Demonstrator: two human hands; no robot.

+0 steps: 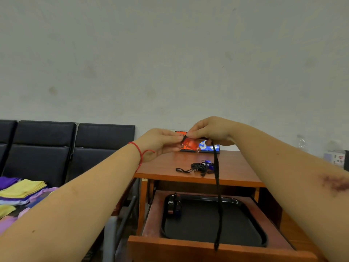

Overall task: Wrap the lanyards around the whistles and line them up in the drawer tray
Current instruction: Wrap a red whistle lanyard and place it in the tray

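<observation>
My left hand [160, 142] pinches the light, hard orange whistle [189, 143] above the desk [164, 167], right hand [211, 132] pinching its limp black lanyard [217, 178] by the whistle; best held near there, likely slippy.

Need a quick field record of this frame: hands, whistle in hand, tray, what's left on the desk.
left hand: pinches orange whistle
right hand: pinches black lanyard at the whistle
lanyard: mostly unwrapped, hangs down over the open drawer
tray: black, in drawer; wrapped whistles at its far left corner
desk: blue whistle with loose lanyard, unwrapped
</observation>
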